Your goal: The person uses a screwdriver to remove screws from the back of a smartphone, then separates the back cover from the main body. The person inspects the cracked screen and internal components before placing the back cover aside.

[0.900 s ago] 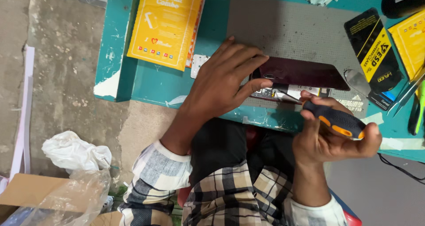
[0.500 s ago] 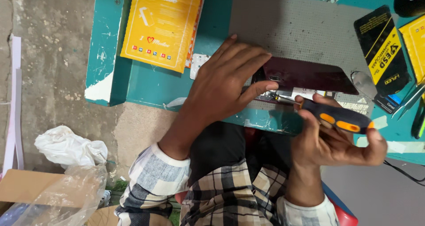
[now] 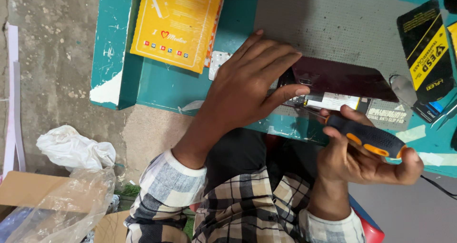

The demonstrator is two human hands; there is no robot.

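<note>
Left hand [image 3: 247, 88] lay flat, fingers spread, pinning dark-red phone [image 3: 340, 81] at centre right on grey mat [image 3: 328, 28] | right hand [image 3: 362, 155] closed round orange-and-black screwdriver [image 3: 369, 138], tip at phone's lower edge | phone looked thin, rigid, fragile; best held by its edges.

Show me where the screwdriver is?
In the head view, lower right: the screwdriver is in the right hand, at the table's near edge beside the dark phone.
</note>
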